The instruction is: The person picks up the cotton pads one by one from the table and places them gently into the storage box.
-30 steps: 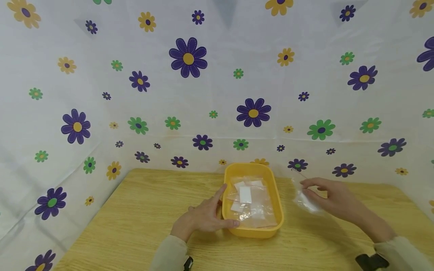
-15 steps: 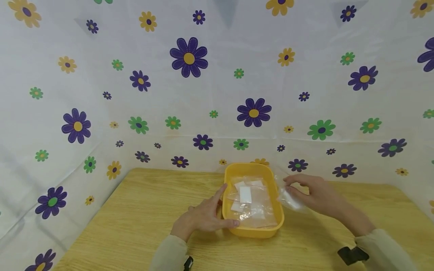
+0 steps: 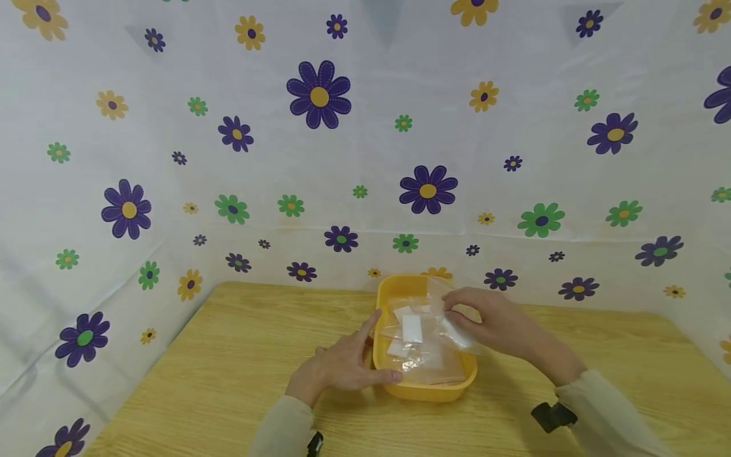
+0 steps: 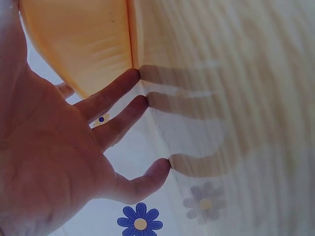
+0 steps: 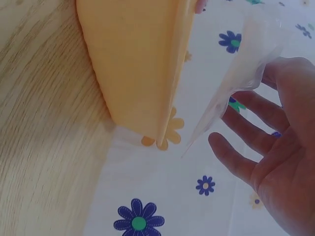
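A yellow plastic bin [image 3: 425, 393] stands on the wooden table, with several clear zip bags [image 3: 440, 365] bearing white labels [image 3: 412, 329] lying inside. My left hand [image 3: 345, 365] rests at its left side, thumb over the near rim and index finger along the left edge. In the left wrist view, the other fingertips [image 4: 160, 167] touch the tabletop. My right hand [image 3: 497, 320] pinches a small clear plastic bag [image 3: 457, 333] over the bin's right rim. That bag [image 5: 243, 64] hangs tilted beside the bin [image 5: 130, 59] in the right wrist view; its contents look whitish.
Behind and to the left, a white sheet [image 3: 365, 152] printed with purple, green and yellow flowers forms the backdrop. The wooden table [image 3: 245, 355] extends to both sides of the bin. Dark straps [image 3: 554, 417] sit at the wrists over pale sleeves.
My right hand has moved left from beside the bin to over its right rim, bringing the clear plastic bag along. My left hand and the bin have stayed put.
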`<state>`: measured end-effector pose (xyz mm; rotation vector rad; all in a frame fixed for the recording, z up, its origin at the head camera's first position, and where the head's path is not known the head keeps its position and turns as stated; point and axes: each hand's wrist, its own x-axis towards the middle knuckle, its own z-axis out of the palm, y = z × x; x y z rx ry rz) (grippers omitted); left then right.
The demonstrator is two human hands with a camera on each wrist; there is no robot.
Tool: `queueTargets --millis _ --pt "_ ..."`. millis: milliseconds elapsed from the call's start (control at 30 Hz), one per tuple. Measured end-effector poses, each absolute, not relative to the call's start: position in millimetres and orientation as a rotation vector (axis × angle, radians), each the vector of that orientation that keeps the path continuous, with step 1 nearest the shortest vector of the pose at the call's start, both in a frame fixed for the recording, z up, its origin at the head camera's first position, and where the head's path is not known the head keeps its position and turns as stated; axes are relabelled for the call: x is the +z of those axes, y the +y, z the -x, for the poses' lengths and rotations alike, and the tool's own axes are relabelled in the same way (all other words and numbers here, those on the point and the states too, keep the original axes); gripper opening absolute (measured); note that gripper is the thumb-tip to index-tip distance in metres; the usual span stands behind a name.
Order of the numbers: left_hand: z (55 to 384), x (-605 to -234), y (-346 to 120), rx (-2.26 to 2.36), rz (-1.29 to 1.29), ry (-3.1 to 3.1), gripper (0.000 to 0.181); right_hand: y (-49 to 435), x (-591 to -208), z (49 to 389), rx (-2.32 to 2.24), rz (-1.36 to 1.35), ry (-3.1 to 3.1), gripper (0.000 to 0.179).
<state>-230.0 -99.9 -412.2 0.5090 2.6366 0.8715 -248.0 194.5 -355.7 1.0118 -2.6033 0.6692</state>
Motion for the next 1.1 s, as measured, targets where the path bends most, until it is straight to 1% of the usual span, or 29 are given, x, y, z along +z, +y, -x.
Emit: queueTargets --millis 200,500,733,967,1100 --pt "229.5 -411.8 -100.2 0.826 -0.494 2.666 0.111 178.7 -360.7 252.3 0.592 -1.086 -2.601 0.01" --pt "230.3 -414.4 -100.6 0.849 -0.518 2.649 0.112 166.0 -377.2 255.7 0.501 -1.171 -2.624 0.011" --pt "228.9 -413.8 -100.1 0.784 -0.463 2.685 0.11 158.3 -387.7 255.8 0.435 -1.182 -2.703 0.009" --pt "229.1 -412.2 -98.9 0.777 -0.463 2.688 0.11 155.3 -394.2 258.6 0.423 -1.26 -2.682 0.007" --pt "229.9 -411.7 -99.6 0.77 -0.471 2.694 0.11 154.8 -395.3 259.4 0.432 -1.307 -2.679 0.009"
